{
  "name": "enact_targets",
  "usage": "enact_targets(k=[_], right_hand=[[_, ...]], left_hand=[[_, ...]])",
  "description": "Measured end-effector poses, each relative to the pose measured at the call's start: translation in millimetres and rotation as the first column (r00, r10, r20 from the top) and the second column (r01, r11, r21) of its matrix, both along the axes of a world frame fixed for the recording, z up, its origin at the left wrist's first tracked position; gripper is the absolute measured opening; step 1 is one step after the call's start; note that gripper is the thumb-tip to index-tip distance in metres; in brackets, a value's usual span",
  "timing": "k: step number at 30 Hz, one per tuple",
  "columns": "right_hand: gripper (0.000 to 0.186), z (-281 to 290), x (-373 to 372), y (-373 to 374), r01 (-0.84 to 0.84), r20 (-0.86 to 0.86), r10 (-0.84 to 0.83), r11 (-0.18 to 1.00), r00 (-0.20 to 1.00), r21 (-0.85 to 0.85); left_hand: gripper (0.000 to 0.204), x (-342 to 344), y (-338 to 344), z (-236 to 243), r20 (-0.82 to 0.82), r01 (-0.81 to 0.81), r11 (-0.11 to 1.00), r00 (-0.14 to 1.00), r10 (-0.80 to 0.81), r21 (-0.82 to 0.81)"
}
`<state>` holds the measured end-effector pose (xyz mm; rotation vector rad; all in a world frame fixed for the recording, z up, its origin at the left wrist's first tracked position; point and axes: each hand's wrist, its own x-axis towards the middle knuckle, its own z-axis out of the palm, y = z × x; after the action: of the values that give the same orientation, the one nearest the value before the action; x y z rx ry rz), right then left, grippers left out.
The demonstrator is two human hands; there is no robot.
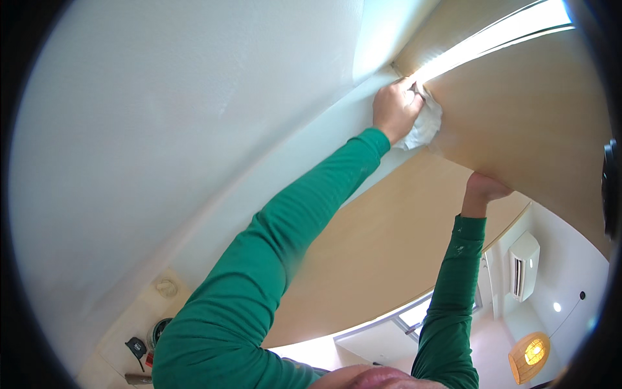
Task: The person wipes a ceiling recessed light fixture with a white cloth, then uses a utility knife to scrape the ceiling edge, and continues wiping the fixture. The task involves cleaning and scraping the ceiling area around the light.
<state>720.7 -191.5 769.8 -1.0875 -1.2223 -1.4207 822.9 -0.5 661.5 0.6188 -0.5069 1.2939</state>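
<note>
My left hand (395, 109), in a green sleeve, is closed on a crumpled white cloth (424, 123) at the inside corner between a pale wall (162, 110) and a light wooden panel (525, 117), just below a bright light strip (492, 35). Lower and to the right, my right hand (486, 188) presses up at that panel's edge; its fingers are mostly hidden by the wood. A second broad wooden board (363, 259) spans between my forearms.
At the lower left lie a black-and-grey tape measure (136, 349), a round container (157, 330) and a pale round item (166, 287). On the far lower right are a white air conditioner (523, 266) and a lit woven hanging lamp (528, 356). A dark object (608, 188) sits at the right rim.
</note>
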Motion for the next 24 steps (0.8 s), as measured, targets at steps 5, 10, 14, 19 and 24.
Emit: enact_targets(k=[5, 10, 14, 19, 24], right_hand=[[0.054, 6, 3, -16, 0.028, 0.014, -0.028, 0.999, 1.000, -0.019], [0.053, 5, 6, -5, -0.032, 0.036, 0.032, 0.999, 0.999, -0.011], [0.053, 1, 9, -6, -0.070, -0.042, 0.068, 0.996, 0.997, -0.049], [0.051, -1, 2, -8, 0.004, 0.014, -0.004, 1.000, 1.000, 0.019], [0.053, -3, 8, 4, -0.102, -0.032, 0.101, 0.994, 0.994, -0.026]], left_hand=[[0.037, -84, 27, 7, 0.286, -0.004, 0.986, 0.957, 0.052, -0.167], [0.036, -38, 15, -1, 0.178, -0.035, 0.994, 0.983, 0.053, -0.105], [0.035, -60, 24, 0, 0.170, -0.110, 0.984, 0.976, 0.133, -0.140], [0.023, -149, 52, 19, 0.387, -0.129, 0.921, 0.879, 0.277, -0.367], [0.021, -40, 10, -4, 0.029, -0.251, 0.960, 0.966, 0.256, -0.124]])
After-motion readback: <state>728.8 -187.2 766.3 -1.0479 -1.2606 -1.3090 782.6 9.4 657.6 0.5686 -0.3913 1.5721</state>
